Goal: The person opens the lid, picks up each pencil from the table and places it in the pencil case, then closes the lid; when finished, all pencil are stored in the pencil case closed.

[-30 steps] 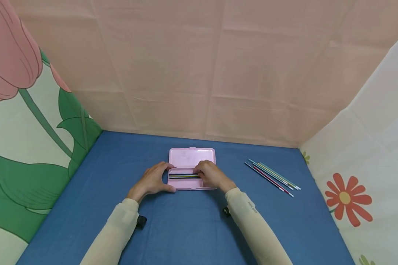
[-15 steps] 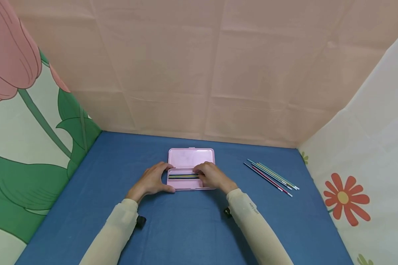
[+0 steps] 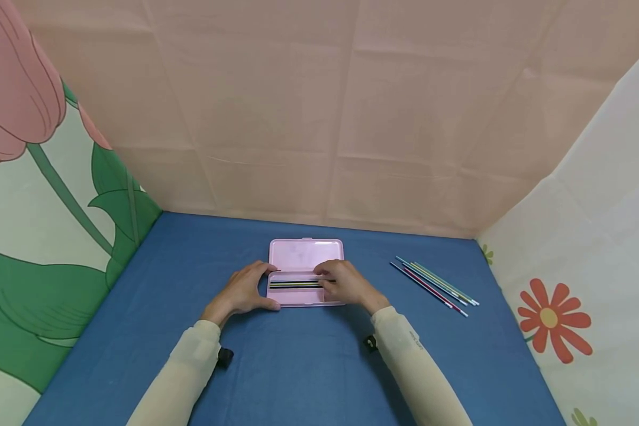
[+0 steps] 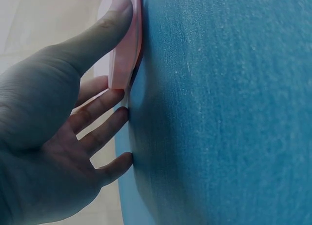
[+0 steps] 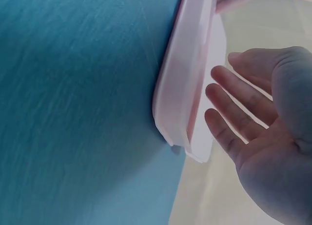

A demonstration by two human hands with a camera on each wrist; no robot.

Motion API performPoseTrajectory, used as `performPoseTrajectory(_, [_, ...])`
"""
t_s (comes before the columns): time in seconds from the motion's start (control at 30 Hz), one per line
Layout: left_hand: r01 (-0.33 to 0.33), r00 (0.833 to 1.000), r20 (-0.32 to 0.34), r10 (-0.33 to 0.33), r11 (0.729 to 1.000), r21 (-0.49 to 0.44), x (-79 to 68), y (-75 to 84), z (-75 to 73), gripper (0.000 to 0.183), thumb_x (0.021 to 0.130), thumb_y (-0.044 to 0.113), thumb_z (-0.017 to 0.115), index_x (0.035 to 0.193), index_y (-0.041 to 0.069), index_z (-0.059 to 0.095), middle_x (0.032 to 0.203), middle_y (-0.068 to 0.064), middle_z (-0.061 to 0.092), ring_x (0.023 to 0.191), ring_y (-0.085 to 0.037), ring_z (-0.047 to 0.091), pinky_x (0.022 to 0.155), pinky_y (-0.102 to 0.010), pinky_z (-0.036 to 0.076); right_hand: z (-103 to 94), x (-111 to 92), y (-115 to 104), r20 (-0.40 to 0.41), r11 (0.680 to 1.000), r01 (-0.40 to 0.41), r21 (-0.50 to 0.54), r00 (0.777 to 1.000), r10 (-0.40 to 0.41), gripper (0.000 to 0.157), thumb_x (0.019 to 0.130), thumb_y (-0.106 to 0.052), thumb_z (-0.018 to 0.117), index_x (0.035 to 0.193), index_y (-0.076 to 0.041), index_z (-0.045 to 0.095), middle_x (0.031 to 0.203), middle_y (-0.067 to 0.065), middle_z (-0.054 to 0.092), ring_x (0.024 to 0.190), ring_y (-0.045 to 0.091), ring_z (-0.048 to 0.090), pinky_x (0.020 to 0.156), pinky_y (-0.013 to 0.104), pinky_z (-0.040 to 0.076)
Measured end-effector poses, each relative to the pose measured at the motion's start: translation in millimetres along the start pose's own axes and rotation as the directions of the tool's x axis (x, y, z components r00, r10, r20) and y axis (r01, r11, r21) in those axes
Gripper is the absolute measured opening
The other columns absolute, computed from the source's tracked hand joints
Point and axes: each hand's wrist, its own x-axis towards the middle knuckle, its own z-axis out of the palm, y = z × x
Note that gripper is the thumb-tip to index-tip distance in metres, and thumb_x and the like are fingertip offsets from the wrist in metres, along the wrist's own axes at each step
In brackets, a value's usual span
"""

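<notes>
A pink pencil case [image 3: 306,254] lies with its lid folded back on the blue table. In its tray, several slim pencils [image 3: 295,284], dark and yellow, lie side by side; their right ends are hidden by my right hand. My left hand [image 3: 245,288] holds the case's left end, thumb along the front wall and fingertips at the end and back. Over the right end of the tray is my right hand [image 3: 346,283]. The right wrist view shows its fingers [image 5: 243,95] loosely bent above the case, and no pencil is visible in them.
Several pencils [image 3: 431,286] with white ends, in teal, yellow, dark and red, lie slanting on the blue tablecloth [image 3: 298,367] to the right of the case. A beige cloth wall [image 3: 330,118] closes the back; printed cloths hang at both sides.
My right hand has drawn slightly to the right over the tray, uncovering a bit more of the pencils. My left hand stays at the case's left end.
</notes>
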Motion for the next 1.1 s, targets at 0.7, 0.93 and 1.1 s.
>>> performPoseTrajectory(0.7, [0.028,1.0,0.011,-0.028,1.0,0.005,2.0,-0.8,1.5,0.093,0.079,0.042,0.105,0.156,0.013,0.062,0.15,-0.015,0.067,0.143,-0.042,0.06,0.125,-0.072,0.042,-31.5,-88.8,44.1,-0.156,0.992,-0.124,-0.011,0.98,0.121,0.032,0.107,-0.009,0.077,0.139,-0.002,0.076,0.139,0.014,0.079,0.134,0.037,0.074,0.114,0.061,0.059])
performPoseTrajectory(0.93, [0.038,0.999,0.012,-0.038,0.999,-0.002,1.7,-1.9,1.9,0.092,0.08,0.042,0.105,0.156,0.015,0.062,0.152,-0.013,0.066,0.145,-0.04,0.059,0.126,-0.071,0.042,-43.3,-115.0,57.7,-0.183,0.987,-0.163,-0.017,0.97,0.157,0.036,0.106,-0.01,0.077,0.141,-0.001,0.075,0.141,0.016,0.079,0.134,0.039,0.074,0.112,0.063,0.059])
performPoseTrajectory(1.1, [0.039,0.999,0.011,-0.039,0.999,-0.003,2.0,-1.7,2.0,0.093,0.079,0.042,0.106,0.156,0.015,0.062,0.151,-0.013,0.066,0.144,-0.04,0.06,0.125,-0.071,0.044,-51.0,-133.4,70.7,-0.201,0.98,-0.193,-0.042,0.963,0.181,0.037,0.106,-0.01,0.078,0.143,-0.002,0.074,0.14,0.016,0.079,0.131,0.039,0.075,0.108,0.065,0.06])
